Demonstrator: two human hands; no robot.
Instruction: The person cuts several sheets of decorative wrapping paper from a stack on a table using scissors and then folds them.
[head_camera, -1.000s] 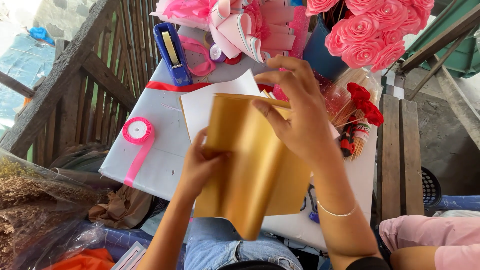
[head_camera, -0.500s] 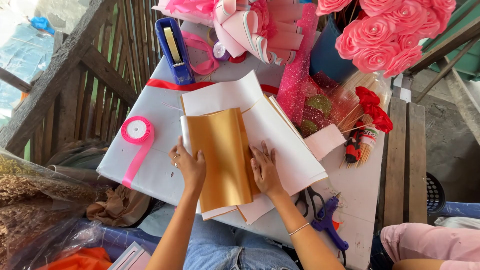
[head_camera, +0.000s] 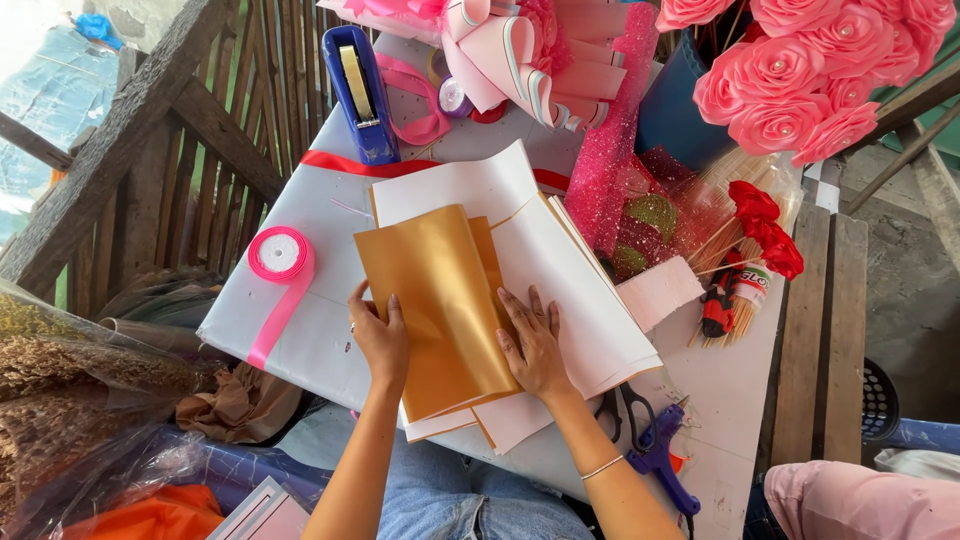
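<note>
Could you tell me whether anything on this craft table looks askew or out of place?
Slightly. The folded gold sheet under the left hand and right hand lies tilted on the white paper stack, whose sheets are fanned unevenly. The pink ribbon roll trails a loose tail over the table's edge. Nothing looks spilled or damaged.

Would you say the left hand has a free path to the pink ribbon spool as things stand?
Probably yes: the left hand rests flat on the gold sheet, and only bare white tabletop lies between it and the pink ribbon spool.
</note>
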